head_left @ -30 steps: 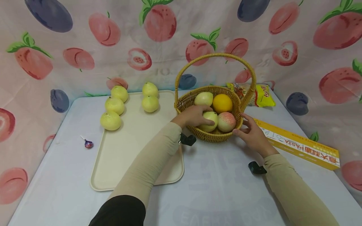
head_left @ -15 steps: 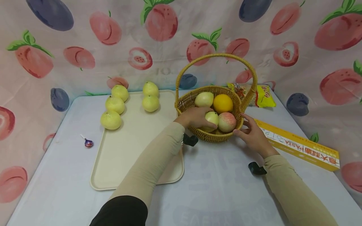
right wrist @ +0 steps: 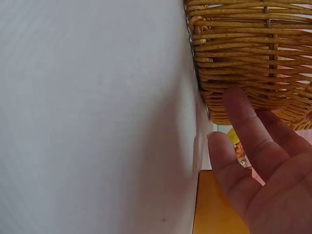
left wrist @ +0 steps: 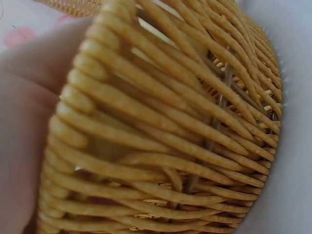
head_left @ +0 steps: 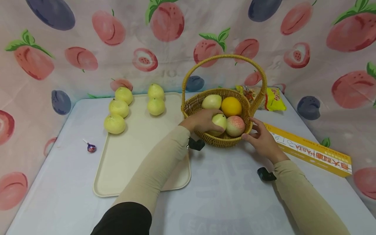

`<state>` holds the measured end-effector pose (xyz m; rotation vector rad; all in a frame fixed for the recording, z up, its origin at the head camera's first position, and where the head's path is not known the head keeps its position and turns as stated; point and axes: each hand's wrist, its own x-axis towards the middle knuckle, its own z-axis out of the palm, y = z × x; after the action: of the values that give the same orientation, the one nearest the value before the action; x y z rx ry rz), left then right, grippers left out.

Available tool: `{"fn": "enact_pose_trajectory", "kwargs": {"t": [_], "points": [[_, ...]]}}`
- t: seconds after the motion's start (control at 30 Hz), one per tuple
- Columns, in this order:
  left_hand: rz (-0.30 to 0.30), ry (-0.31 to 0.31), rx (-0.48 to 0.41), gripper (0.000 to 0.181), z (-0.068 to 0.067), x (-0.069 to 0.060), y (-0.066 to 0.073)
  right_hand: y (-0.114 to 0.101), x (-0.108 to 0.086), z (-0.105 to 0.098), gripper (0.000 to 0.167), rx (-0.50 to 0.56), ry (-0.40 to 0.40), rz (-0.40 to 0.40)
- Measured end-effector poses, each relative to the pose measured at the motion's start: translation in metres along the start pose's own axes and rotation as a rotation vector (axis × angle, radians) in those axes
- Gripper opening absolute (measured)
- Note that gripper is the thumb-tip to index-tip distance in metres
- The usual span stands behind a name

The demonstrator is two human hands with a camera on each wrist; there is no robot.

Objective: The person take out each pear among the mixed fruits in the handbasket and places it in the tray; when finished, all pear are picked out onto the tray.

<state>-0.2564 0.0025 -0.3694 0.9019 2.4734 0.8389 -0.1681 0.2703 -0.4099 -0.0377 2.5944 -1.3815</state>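
In the head view my left hand [head_left: 203,120] reaches over the near-left rim of a wicker basket [head_left: 218,142] and grips a round yellow-green fruit [head_left: 219,121] inside it. Beside that fruit lie a peach [head_left: 236,126], an orange [head_left: 231,106] and another pale green fruit [head_left: 211,101]. The left wrist view shows mostly the woven basket wall [left wrist: 161,126], which hides that hand's fingertips and the fruit. My right hand [head_left: 262,140] touches the basket's right side. In the right wrist view its fingers [right wrist: 258,141] lie fairly straight against the weave.
A cream tray [head_left: 126,169] lies left of the basket, with several yellow-green fruits [head_left: 115,124] along its far and left edges. Further left is a lollipop [head_left: 91,148]. To the right are a yellow pasta box [head_left: 311,151] and a snack packet [head_left: 274,99]. The basket's tall handle [head_left: 224,57] arches overhead.
The left hand's fingers have closed a little further around the yellow-green fruit, which has shifted slightly in the basket. The right hand stays at the basket's side.
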Motion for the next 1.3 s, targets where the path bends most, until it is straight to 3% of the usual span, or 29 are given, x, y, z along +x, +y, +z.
{"fn": "enact_pose_trajectory", "kwargs": {"t": [0.33,0.6,0.87,1.13,1.3], "points": [[-0.044,0.167,-0.130,0.077,-0.003,-0.010,-0.008,-0.001,0.001,0.004,0.092,-0.004,-0.005,-0.030],[0.029,0.300,-0.237,0.077,-0.014,-0.030,-0.006,0.000,-0.001,0.003,0.090,-0.019,0.005,-0.034],[0.085,0.321,-0.239,0.076,-0.029,-0.059,-0.002,-0.001,0.000,-0.001,0.093,-0.016,0.005,-0.028],[0.098,0.369,-0.155,0.069,-0.035,-0.083,-0.013,-0.002,0.000,-0.002,0.094,0.008,-0.009,-0.023],[0.089,0.391,-0.185,0.071,-0.038,-0.099,-0.020,0.000,0.001,-0.002,0.093,0.006,-0.007,-0.018]]}}
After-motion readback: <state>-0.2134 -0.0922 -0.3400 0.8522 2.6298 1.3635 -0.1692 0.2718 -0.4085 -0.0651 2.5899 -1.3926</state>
